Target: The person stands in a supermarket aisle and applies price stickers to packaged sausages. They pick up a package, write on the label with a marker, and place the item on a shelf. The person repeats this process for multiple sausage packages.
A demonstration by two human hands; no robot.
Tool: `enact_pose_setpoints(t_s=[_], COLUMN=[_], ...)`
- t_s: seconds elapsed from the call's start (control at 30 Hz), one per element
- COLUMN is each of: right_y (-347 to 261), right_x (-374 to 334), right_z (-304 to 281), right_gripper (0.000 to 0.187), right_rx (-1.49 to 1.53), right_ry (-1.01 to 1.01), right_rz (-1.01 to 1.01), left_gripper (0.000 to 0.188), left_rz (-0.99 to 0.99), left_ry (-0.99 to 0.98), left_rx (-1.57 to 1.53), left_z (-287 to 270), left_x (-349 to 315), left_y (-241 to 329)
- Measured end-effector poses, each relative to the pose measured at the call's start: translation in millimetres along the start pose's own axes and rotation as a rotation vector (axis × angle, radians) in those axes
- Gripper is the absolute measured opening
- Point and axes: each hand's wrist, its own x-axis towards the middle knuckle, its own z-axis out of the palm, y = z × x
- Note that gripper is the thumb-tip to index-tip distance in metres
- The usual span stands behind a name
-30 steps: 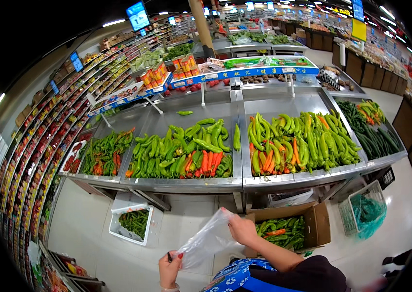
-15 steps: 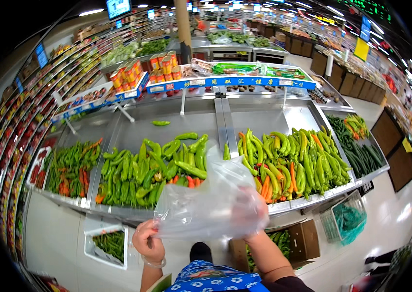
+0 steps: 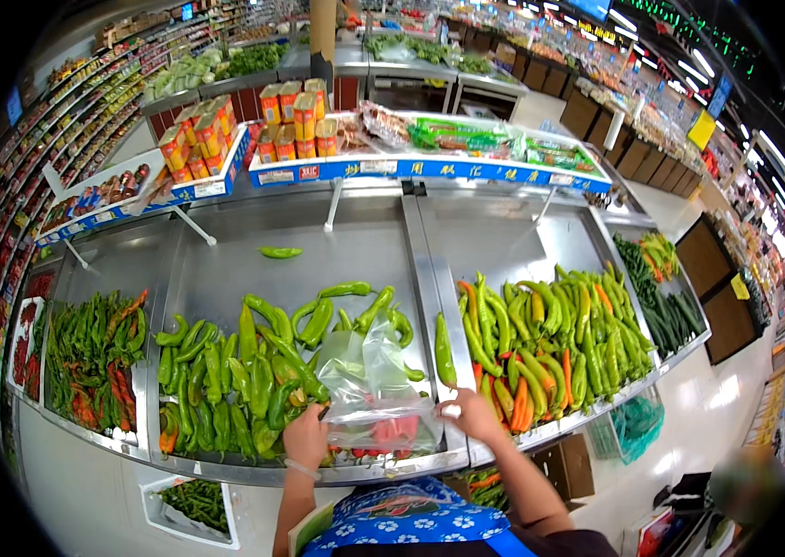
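Since the earlier frame, my two hands and the plastic bag [image 3: 369,371] had moved forward: the hands, which had shown against the floor short of the counter, now stood over its front edge. The bag, earlier bunched and crumpled around my right hand, was now spread flatter between both hands.

My left hand [image 3: 306,436] was pinched together on the bag's left edge, a pale bracelet [image 3: 302,471] at the wrist. My right hand [image 3: 471,415] had thumb and finger closed on its right edge. The clear bag lay over the near right corner of the middle tray; red peppers [image 3: 394,433] showed through its lower part. I could not tell whether it touched them.

To its left, green peppers [image 3: 225,382] were heaped along the front of the same tray. One long green pepper [image 3: 445,351] lay just beside my right hand, near the divider. Further right, a tray held green and orange peppers [image 3: 559,343]. A single pepper [image 3: 279,252] lay well apart, towards the back of the metal counter [image 3: 346,237]. Behind, orange cans [image 3: 303,121] stood stacked on a raised shelf [image 3: 365,171].
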Motion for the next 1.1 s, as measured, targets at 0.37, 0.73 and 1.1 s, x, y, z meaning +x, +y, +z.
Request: enact_pose_setpoints(t_s=[0.37,0.73,1.1], right_y=[-35.7,-16.4,14.8], right_x=[348.8,626.0,469.2], right_z=[-162.9,-148.4,-274.4], right_gripper=[0.010,0.038,0.014], right_rx=[-0.129,-0.409,1.254], right_ry=[0.678,0.777,0.717], right_rz=[-0.415,-0.166,-0.320], left_gripper=[0.039,0.020,0.016], left_rz=[-0.417,-0.720,-0.372], left_ry=[-0.127,0.495,0.293], left_rx=[-0.628,-0.615,-0.887], left_z=[-61.9,-68.7,-33.5], left_x=[59.4,75.1,113.1], left_y=[-24.2,32.7,81.6])
